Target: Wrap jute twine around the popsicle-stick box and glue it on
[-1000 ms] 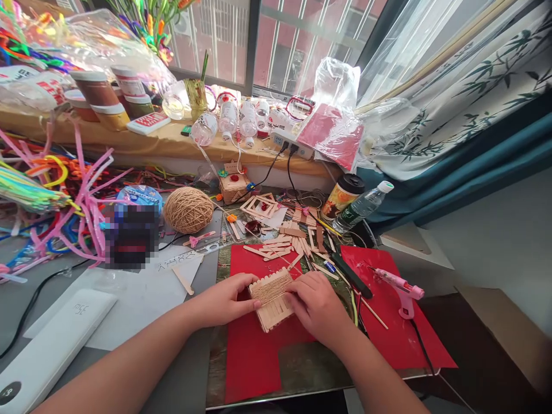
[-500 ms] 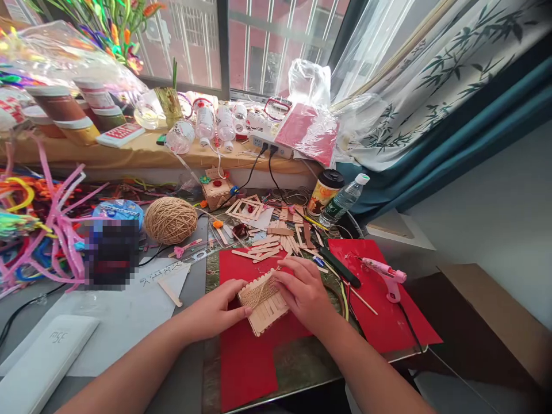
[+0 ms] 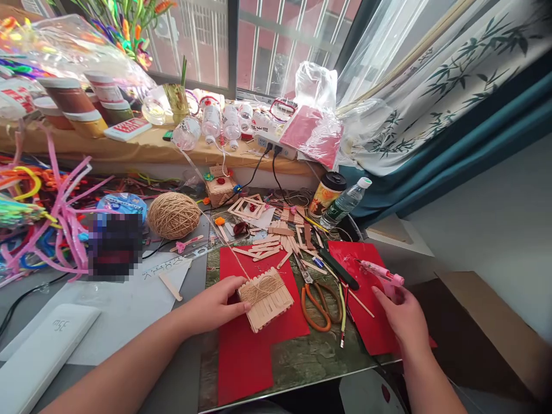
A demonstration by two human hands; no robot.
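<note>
A small panel of wooden craft sticks wrapped with jute twine [image 3: 265, 296] lies on red paper [image 3: 254, 333]. My left hand [image 3: 215, 305] presses its left edge, thumb and fingers closed against it. My right hand [image 3: 403, 316] is far to the right, at the handle of the pink glue gun [image 3: 382, 273], which lies on a second red sheet [image 3: 364, 310]; the fingers curl around the handle. A strand of twine runs from the panel back to the twine ball [image 3: 173, 215].
Orange-handled scissors [image 3: 317, 305] lie between the two hands. Loose craft sticks [image 3: 276, 241], a cup [image 3: 326, 195] and a water bottle [image 3: 345, 202] stand behind. Pipe cleaners [image 3: 52, 218] crowd the left, and a white box [image 3: 38, 356] sits near left.
My right hand left the stick panel and moved right to the glue gun, uncovering the scissors. My left hand stays on the panel.
</note>
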